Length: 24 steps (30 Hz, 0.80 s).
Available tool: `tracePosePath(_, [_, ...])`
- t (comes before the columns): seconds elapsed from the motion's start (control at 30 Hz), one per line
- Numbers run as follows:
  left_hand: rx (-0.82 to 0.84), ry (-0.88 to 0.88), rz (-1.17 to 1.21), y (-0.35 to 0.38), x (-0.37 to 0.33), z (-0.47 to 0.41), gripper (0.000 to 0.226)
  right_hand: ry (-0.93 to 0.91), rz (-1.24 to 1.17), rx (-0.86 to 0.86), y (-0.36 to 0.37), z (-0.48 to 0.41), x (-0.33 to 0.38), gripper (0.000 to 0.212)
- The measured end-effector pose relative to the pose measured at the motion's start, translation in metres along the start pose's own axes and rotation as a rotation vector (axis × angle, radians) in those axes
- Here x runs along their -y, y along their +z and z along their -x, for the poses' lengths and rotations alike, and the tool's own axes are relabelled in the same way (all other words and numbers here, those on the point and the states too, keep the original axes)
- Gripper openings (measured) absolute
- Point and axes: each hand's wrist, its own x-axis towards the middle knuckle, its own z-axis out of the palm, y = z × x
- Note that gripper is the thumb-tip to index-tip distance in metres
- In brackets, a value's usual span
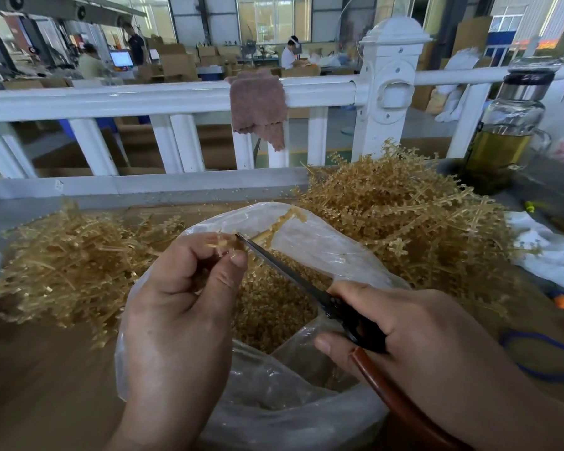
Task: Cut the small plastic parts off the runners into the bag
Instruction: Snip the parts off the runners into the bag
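"Runners in the left heap (pixel 62 271) look bare. Why keep them there?"

"Stripped ones, I'd guess, pushed to the side away from the cutting so they don't get mixed back in. They lie loose on the table (pixel 46 385)."

"And the left hand (pixel 183 304)?"

"It's raised over the bag (pixel 274 402). Its fingers (pixel 235 258) and thumb pinch one runner (pixel 284 222) near its end, and the rest sticks out over the bag's open mouth. Anything snipped off there should drop straight in."

"So the bag sits between both hands for that reason?"

"I'd say so. Its rim is rolled wide open, and cut parts (pixel 267 307) already lie heaped in the bottom."

"Where are the scissors (pixel 284 268)?"

"Angled up from the right, with the tip right at the runner beside the thumb. The blades look nearly together, though I can't tell whether they're biting yet."

"And the right hand (pixel 420 330)?"

"Low, at the bag's edge. Its fingers are curled round the dark handles, with the thumb alongside."

"That right heap (pixel 404 222)?"

"It bristles with little knobs, so I take it for uncut stock, kept near the scissor side. A bottle (pixel 505 131) stands beyond it, well clear of the work."
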Motion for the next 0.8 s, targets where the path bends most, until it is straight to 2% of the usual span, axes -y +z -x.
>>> tracePosePath(0.1, [0.005,0.008,0.001,0.0006,-0.0029,0.0000,0.017,0.002,0.010,-0.028,-0.0003,-0.0004,0.0005,0.067])
tracePosePath(0.27, [-0.001,-0.017,0.039,0.0013,-0.0071,0.0008,0.016,-0.020,0.030,-0.098,-0.0005,0.0005,0.0008,0.053])
tracePosePath(0.33, [0.007,-0.021,0.050,0.0020,-0.0074,0.0010,0.024,-0.034,0.032,-0.111,-0.0003,0.0007,0.0009,0.050])
tracePosePath(0.47, [0.027,-0.053,0.103,0.0025,-0.0075,0.0008,0.036,-0.040,0.028,-0.108,0.0002,0.0007,0.0008,0.048])
tracePosePath(0.8, [0.059,-0.063,0.081,0.0000,-0.0089,-0.0004,0.035,-0.034,0.086,-0.097,-0.0008,0.0000,0.0015,0.049])
